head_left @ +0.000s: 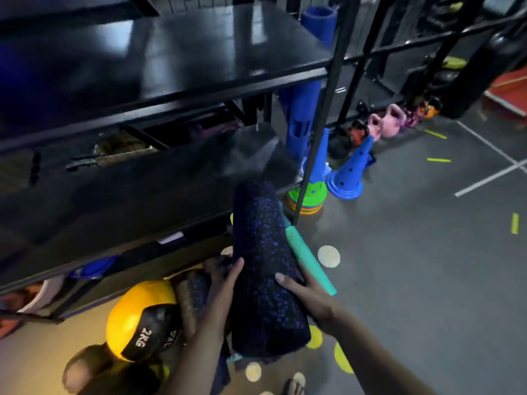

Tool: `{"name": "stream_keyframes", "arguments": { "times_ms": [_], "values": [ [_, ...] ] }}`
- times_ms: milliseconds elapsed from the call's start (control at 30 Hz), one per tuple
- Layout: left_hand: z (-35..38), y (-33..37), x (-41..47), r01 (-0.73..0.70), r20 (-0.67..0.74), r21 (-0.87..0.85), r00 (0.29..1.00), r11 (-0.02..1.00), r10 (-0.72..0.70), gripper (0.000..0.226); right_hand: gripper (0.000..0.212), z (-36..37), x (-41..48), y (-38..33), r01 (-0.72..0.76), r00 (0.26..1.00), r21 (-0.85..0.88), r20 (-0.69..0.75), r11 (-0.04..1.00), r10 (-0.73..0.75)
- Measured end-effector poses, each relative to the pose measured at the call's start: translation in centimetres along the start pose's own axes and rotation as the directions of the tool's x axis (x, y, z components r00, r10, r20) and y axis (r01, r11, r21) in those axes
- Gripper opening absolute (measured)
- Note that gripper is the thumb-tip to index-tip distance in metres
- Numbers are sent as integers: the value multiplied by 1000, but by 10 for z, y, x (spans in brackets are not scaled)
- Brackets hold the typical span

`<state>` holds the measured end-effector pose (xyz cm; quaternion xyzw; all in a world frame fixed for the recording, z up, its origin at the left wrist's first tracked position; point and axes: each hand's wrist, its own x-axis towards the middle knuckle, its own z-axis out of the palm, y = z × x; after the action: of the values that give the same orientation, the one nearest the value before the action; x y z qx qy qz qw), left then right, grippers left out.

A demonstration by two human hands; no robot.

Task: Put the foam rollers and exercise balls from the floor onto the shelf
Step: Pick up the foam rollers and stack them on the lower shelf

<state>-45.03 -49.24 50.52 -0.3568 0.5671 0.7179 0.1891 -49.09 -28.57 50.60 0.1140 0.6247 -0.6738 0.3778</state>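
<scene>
I hold a black foam roller (263, 263) with purple specks up off the floor, its far end at the front edge of the black shelf (114, 195). My left hand (226, 276) grips its left side, and my right hand (305, 295) grips its right side. On the floor to the left lies a yellow and black exercise ball (139, 312) marked in kilograms. A second dark speckled roller (194, 297) lies between that ball and my left arm. Another dark ball (85, 369) sits at the bottom left.
A teal foam tube (309, 263) lies on the floor by my right hand. Blue cones (349, 172), a stack of coloured discs (306, 199) and pink kettlebells (389, 121) line the floor at the right. Round floor markers (328, 256) dot the grey floor. A black upright post (316, 132) stands at the shelf corner.
</scene>
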Motion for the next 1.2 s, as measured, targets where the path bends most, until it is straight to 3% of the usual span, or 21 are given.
{"name": "stream_keyframes", "arguments": {
  "times_ms": [33,67,133,233,333,533,667,800,900,1000,1067,1100,1200],
  "values": [
    [6,7,0,-52,-35,17,998,998,53,98,111,-3,3,-7,7,1000,44,1,999,-7],
    [12,15,-1,-134,-63,51,989,990,137,86,109,-5,8,-11,37,999,88,3,995,-38],
    [19,29,-3,-171,-63,44,983,984,173,69,97,0,10,-28,66,998,121,-15,991,-64],
    [21,46,7,-122,-16,-46,992,991,122,92,62,6,18,-50,147,987,119,-86,982,-137],
    [25,63,19,-109,-9,-71,994,992,108,96,87,6,37,-71,210,971,53,-130,976,-202],
    [68,98,67,-110,26,-190,993,975,117,77,101,-34,103,-134,227,960,-90,-145,970,-238],
    [112,138,138,-148,-116,-193,985,970,127,85,75,-85,180,-174,233,972,-139,7,962,-234],
    [146,140,238,-94,-303,-268,953,959,9,89,92,-136,263,-188,210,977,-318,35,925,-209],
    [173,154,284,-194,-448,-178,889,965,96,86,79,-165,310,-186,185,982,-336,98,923,-161],
    [186,172,324,-335,-496,-231,848,914,185,105,103,-182,347,-186,188,977,-265,153,946,-151],
    [182,190,353,-358,-529,-93,808,929,258,114,105,-185,374,-192,235,957,-295,239,926,-167],
    [179,200,369,-360,-532,5,789,933,307,112,102,-186,390,-196,276,942,-316,275,908,-191],
    [172,224,420,-429,-465,148,765,891,446,70,95,-192,454,-208,377,921,-373,244,847,-302]
  ]
}}
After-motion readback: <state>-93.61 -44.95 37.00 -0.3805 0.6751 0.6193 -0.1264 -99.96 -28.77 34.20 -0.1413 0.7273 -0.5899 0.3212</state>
